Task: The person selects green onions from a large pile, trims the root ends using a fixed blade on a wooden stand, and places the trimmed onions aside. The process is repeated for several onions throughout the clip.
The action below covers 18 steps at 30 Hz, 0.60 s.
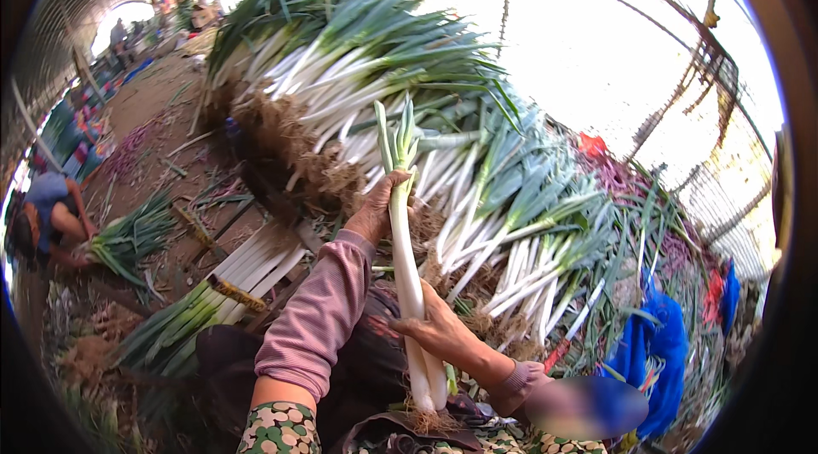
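Observation:
Upright in front of me stand a pair of leeks point(407, 275), their white stalks close together and their brown roots hanging over my lap. My left hand point(379, 205) is closed around them high up, just below the short green leaf ends. Lower down, my right hand point(439, 328) wraps round the white part, thumb across the front. A big heap of long leeks point(341, 62) lies ahead, roots toward me and green leaves pointing away. To my left, a row of cleaner white leeks point(260, 262) rests in a low frame point(234, 292).
Another person point(55, 215) bends over a leek bundle point(132, 237) at the far left. Blue cloth or netting point(652, 343) lies at right amid loose leaves. Stripped leaf scraps lie on the brown dirt ground point(145, 147). A wire fence point(733, 207) borders the right side.

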Tool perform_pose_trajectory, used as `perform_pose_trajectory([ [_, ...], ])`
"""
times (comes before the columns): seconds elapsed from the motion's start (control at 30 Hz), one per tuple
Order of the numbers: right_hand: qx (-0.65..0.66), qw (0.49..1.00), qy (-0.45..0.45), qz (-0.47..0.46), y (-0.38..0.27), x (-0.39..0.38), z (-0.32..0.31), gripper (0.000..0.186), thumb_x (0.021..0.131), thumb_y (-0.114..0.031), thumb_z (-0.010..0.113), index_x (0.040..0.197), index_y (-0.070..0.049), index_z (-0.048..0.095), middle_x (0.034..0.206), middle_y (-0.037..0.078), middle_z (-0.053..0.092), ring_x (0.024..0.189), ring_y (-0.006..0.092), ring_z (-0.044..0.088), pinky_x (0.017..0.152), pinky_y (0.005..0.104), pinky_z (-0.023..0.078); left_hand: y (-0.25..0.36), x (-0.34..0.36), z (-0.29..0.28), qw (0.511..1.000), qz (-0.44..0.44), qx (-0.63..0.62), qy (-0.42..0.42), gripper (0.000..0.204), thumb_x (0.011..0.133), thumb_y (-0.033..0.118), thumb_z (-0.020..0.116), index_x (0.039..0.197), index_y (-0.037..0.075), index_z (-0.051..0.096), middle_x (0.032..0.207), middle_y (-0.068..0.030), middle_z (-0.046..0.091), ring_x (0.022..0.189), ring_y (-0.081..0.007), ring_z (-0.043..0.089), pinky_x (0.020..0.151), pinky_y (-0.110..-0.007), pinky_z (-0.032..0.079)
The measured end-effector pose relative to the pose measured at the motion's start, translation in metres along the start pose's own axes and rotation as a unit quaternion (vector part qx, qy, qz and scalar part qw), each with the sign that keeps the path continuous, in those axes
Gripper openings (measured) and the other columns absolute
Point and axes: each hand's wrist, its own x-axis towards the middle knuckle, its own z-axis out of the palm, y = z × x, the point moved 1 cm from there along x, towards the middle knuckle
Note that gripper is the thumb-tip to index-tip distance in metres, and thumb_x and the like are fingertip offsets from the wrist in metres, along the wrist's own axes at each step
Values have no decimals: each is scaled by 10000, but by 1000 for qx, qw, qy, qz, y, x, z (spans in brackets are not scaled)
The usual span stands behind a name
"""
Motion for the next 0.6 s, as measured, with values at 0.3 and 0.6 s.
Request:
perform_pose_trajectory([
  [0.3, 46, 962, -268, -32, -64, 36, 46, 636, 771, -201, 764, 1312, -28, 477, 984, 26, 568, 919, 124, 522, 795, 275, 440, 144, -163, -62, 933, 358, -32, -28, 406, 838, 249, 630, 1119, -21, 517, 889, -129, 593, 720, -194, 590, 594, -310, 518],
  [0.6, -431, 790, -178, -397, -104, 234, 203, 510, 782, -275, 727, 1166, -86, 448, 986, 127, 596, 969, 326, 594, 788, 465, 433, 199, -394, -254, 830, 551, -90, -10, 766, 808, 84, 678, 1449, 108, 260, 1448, -187, 358, 1356, -367, 325, 1085, -580, 339],
])
